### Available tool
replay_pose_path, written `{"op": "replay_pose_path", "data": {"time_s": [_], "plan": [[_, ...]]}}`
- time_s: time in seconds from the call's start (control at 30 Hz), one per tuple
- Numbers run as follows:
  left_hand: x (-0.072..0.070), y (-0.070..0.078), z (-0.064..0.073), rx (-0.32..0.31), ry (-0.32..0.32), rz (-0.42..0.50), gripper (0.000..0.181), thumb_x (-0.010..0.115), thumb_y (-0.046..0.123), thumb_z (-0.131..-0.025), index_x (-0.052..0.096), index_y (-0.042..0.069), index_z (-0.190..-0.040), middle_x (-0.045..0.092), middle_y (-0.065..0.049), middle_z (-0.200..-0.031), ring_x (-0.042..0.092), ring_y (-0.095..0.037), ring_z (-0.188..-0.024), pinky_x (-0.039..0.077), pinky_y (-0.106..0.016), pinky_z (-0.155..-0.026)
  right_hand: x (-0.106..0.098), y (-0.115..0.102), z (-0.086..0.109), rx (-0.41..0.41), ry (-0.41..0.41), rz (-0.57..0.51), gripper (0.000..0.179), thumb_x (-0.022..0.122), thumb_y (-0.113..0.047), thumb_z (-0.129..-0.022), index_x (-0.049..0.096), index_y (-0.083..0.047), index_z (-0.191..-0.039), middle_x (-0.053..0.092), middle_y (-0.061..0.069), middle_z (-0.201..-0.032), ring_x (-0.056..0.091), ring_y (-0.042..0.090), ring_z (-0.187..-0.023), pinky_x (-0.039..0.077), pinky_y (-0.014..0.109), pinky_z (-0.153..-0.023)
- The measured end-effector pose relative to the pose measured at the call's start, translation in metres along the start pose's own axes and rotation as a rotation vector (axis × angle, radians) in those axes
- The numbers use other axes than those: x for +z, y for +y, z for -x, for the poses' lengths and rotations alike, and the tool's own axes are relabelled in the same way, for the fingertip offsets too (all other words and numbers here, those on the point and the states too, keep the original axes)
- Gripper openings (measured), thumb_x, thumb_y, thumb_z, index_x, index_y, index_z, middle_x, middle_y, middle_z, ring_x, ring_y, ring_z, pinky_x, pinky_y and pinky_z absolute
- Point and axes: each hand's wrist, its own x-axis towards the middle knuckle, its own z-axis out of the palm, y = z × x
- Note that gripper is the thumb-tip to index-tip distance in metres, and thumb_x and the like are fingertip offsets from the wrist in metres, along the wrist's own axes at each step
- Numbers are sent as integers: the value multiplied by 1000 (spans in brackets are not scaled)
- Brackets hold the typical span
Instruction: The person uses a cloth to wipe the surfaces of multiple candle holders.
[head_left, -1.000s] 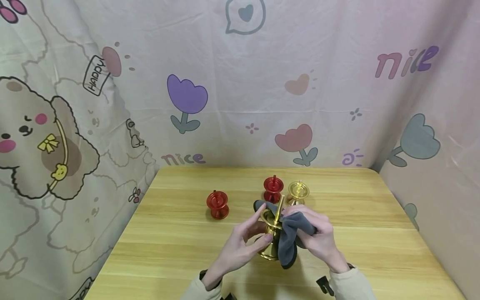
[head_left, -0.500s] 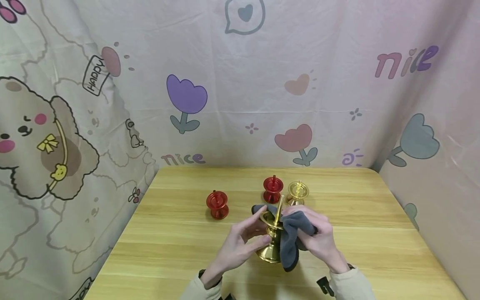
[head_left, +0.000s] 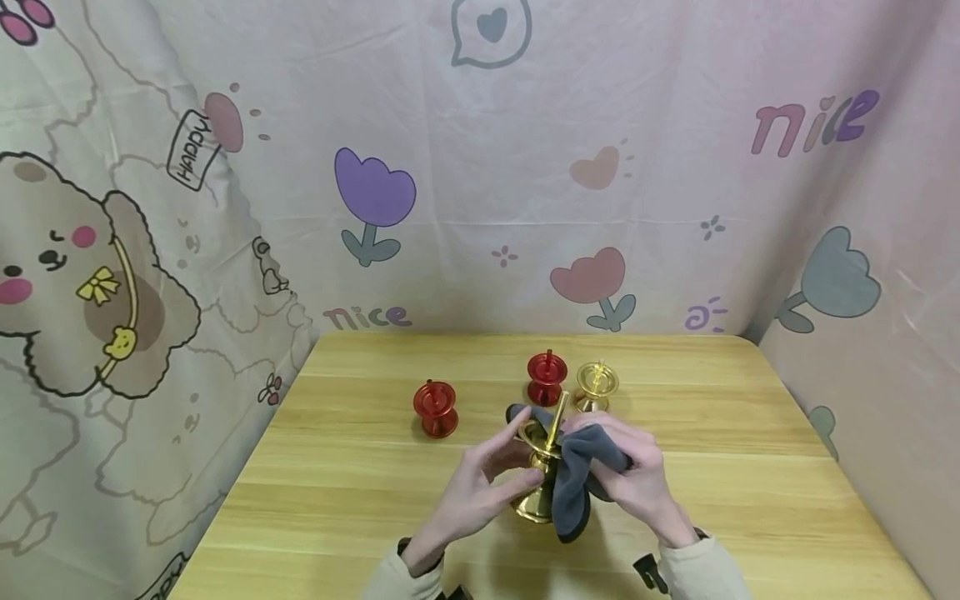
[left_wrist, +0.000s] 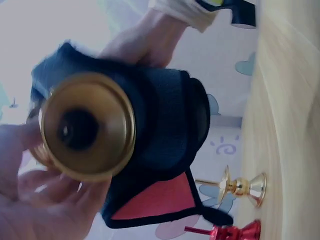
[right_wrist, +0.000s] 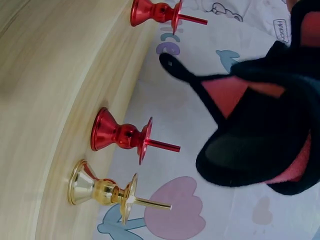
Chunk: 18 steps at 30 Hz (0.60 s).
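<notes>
My left hand [head_left: 480,492] grips a gold candle holder [head_left: 534,504] above the table, with the thumb at its waist and the fingers behind the dish. The holder's thin rod points up and leans slightly right. In the left wrist view its hollow round base [left_wrist: 111,125] faces the camera. My right hand [head_left: 637,471] holds a bunched dark grey cloth [head_left: 573,483] against the holder's right side. Part of the cloth wraps behind the dish, and a pinkish-red face of the cloth [right_wrist: 227,92] shows in the right wrist view. The right fingertips are mostly hidden by the cloth.
Farther back on the wooden table [head_left: 337,492] stand two red candle holders, one at left [head_left: 435,408] and one near the middle [head_left: 546,379]. A second gold candle holder [head_left: 597,382] stands just right of the middle one. A printed curtain [head_left: 465,167] hangs behind.
The held candle holder and the cloth shift slightly, first down, then back up and left. Both hands keep their hold, and the standing candle holders stay put.
</notes>
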Motion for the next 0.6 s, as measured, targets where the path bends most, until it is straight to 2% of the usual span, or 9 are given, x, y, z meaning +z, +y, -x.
{"op": "replay_pose_path", "data": {"time_s": [0.1, 0.17, 0.23, 0.3, 0.37, 0.43, 0.5, 0.6], "plan": [[-4, 0, 0, -29, -80, 106, 66, 62, 5, -98, 30, -2, -156, 66, -36, -113, 66, -1, -104, 58, -22, -88, 0, 0, 2, 12, 1, -23, 28, 65, 22, -75, 69, 10, -99, 72, 22, -101, 69, 26, -102, 54, 29, -100], [-4, 0, 0, -40, -101, 112, 68, 60, 5, -100, 26, 0, -158, 65, -37, -116, 66, -2, -107, 59, -23, -88, 0, 1, 4, 25, 11, -20, 32, 64, 25, -71, 70, 10, -99, 72, 22, -102, 70, 26, -102, 55, 29, -100], [-3, 2, -1, -48, -79, 64, 70, 62, 8, -99, 26, 6, -159, 68, -31, -119, 67, -5, -110, 56, -25, -95, -1, 2, 5, 30, 22, -7, 37, 62, 27, -68, 70, 9, -100, 72, 22, -102, 70, 25, -103, 55, 28, -100], [0, 4, -1, -48, -29, -18, 74, 66, 12, -97, 28, 14, -160, 72, -22, -118, 68, -8, -110, 55, -27, -98, -2, 2, 6, 32, 27, 13, 39, 61, 28, -67, 71, 9, -100, 72, 21, -101, 70, 25, -102, 55, 28, -100], [3, 5, -1, -38, 30, -101, 76, 71, 15, -94, 32, 21, -159, 75, -13, -112, 70, -11, -107, 54, -28, -100, -3, 2, 5, 28, 21, 34, 36, 62, 26, -70, 71, 8, -100, 72, 21, -100, 70, 25, -101, 55, 28, -100], [4, 5, -1, -7, 72, -160, 77, 75, 15, -91, 35, 22, -158, 77, -8, -107, 71, -12, -104, 55, -30, -100, -3, 2, 4, 19, 7, 45, 31, 64, 23, -74, 71, 7, -99, 71, 22, -99, 69, 26, -100, 54, 28, -100], [4, 3, -1, 25, 77, -172, 77, 74, 14, -91, 35, 17, -157, 77, -10, -103, 72, -12, -100, 56, -31, -99, -2, 2, 3, 7, -12, 45, 24, 67, 19, -79, 71, 7, -99, 70, 23, -98, 69, 27, -100, 54, 29, -100], [-1, 2, 0, 33, 14, -74, 73, 70, 6, -94, 34, 8, -157, 74, -22, -102, 70, -8, -97, 58, -29, -95, -1, 1, 2, -15, -35, 19, 23, 66, 18, -79, 70, 8, -99, 70, 23, -97, 69, 28, -100, 55, 30, -100]]}}
